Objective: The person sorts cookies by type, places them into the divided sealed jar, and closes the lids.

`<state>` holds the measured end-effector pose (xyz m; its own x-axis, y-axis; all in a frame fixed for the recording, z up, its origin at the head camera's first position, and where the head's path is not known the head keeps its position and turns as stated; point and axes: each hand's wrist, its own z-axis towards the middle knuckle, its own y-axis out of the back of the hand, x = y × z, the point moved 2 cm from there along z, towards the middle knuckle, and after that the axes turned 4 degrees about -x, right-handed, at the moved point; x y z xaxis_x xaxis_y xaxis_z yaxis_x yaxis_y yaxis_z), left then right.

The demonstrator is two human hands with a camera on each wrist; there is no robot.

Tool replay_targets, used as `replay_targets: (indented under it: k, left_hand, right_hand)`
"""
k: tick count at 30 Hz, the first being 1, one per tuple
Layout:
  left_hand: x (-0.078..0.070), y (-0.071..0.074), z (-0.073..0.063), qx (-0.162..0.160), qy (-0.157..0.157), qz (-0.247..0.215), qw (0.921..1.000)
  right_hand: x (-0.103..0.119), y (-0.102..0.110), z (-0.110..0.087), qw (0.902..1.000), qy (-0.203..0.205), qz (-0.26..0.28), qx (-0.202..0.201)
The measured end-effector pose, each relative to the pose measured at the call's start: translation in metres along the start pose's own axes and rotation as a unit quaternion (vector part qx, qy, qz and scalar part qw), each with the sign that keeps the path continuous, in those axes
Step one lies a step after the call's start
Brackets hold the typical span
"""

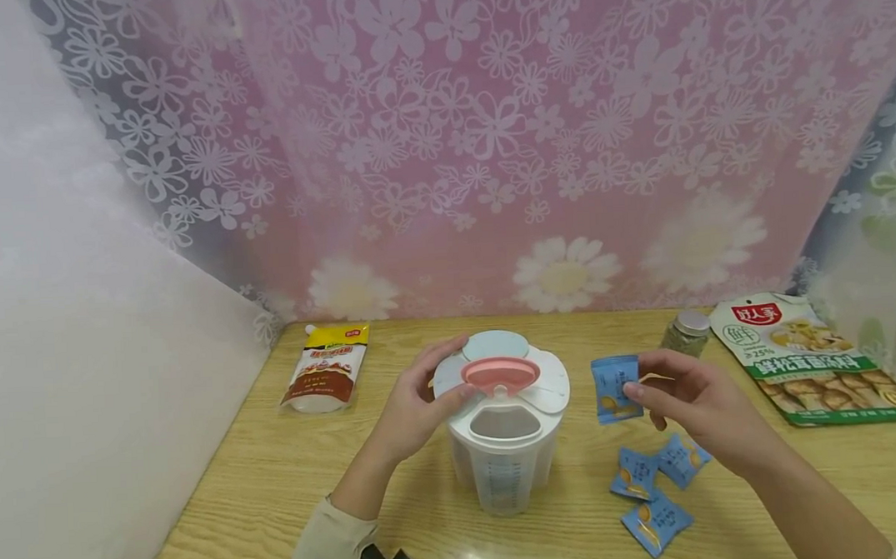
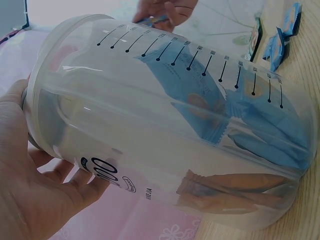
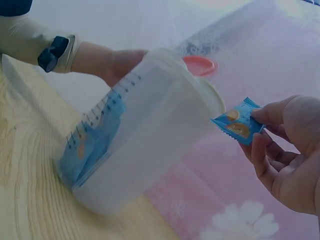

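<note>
A clear divided storage container [image 1: 504,477] stands on the table, its white lid [image 1: 550,383] fitted with pink and pale blue flaps. The pink flap [image 3: 201,65] is raised, leaving the near opening uncovered. My left hand [image 1: 423,406] grips the container's upper side, with the thumb on the lid. Between thumb and fingers, my right hand [image 1: 697,402] pinches a blue snack packet [image 1: 615,389], held in the air right of the container and apart from it. Through the wall in the left wrist view, blue packets [image 2: 187,92] fill one compartment and brown packets [image 2: 230,192] lie in another.
Several blue packets [image 1: 657,522] lie on the table [image 1: 263,504] below my right hand. A small jar [image 1: 686,333] and a large green-and-white food bag [image 1: 812,364] are at the back right. A spouted pouch [image 1: 328,370] lies at the back left, before a flowered curtain [image 1: 487,144].
</note>
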<state>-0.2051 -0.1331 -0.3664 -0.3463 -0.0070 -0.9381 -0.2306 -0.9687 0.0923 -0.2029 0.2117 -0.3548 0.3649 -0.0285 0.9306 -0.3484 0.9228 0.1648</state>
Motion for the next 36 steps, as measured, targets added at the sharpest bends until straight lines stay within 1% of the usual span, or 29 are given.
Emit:
replay_targets:
  k: [2, 5, 7, 10, 12, 18, 21, 24, 26, 31, 34, 36]
  left_hand:
    - [0.000, 0.000, 0.000, 0.000, 0.000, 0.002, 1.0000]
    - [0.000, 0.001, -0.001, 0.000, 0.002, 0.005, 1.0000]
    - [0.000, 0.001, -0.001, -0.001, 0.005, 0.007, 1.0000]
    - [0.000, 0.001, -0.001, 0.000, 0.008, 0.009, 0.9999]
    - [-0.001, 0.001, -0.002, 0.000, 0.008, 0.009, 0.9999]
    - [-0.001, 0.000, -0.002, 0.004, 0.004, 0.004, 1.0000]
    - [-0.001, -0.001, -0.002, 0.004, 0.006, 0.001, 1.0000]
    - [-0.001, -0.001, -0.001, 0.003, 0.005, 0.001, 1.0000]
    - [-0.001, 0.000, 0.000, 0.002, 0.003, 0.005, 1.0000]
    - [-0.002, 0.001, 0.001, 0.000, 0.001, 0.013, 0.9999]
    - [-0.003, 0.001, 0.000, -0.001, 0.004, 0.015, 0.9999]
    - [-0.003, 0.001, 0.000, -0.001, 0.005, 0.014, 0.9999]
  right_hand:
    - [0.005, -0.004, 0.000, 0.9998, 0.007, 0.018, 0.008]
    - [0.015, -0.012, 0.001, 0.9992, 0.018, 0.035, 0.009]
    - [0.022, -0.019, 0.002, 0.9982, 0.038, 0.046, 0.010]
    - [0.033, -0.032, 0.007, 0.9967, 0.068, 0.044, 0.008]
    - [0.040, -0.041, 0.011, 0.9962, 0.079, 0.035, 0.013]
    - [0.055, -0.067, 0.025, 0.9957, 0.080, -0.020, 0.041]
    - [0.060, -0.077, 0.028, 0.9935, 0.083, -0.067, 0.039]
    - [0.063, -0.084, 0.031, 0.9892, 0.086, -0.116, 0.027]
    - [0.065, -0.087, 0.032, 0.9853, 0.100, -0.135, 0.027]
    - [0.064, -0.091, 0.032, 0.9775, 0.136, -0.156, 0.039]
    - [0.062, -0.091, 0.033, 0.9768, 0.136, -0.158, 0.048]
    - [0.060, -0.091, 0.033, 0.9786, 0.127, -0.152, 0.054]
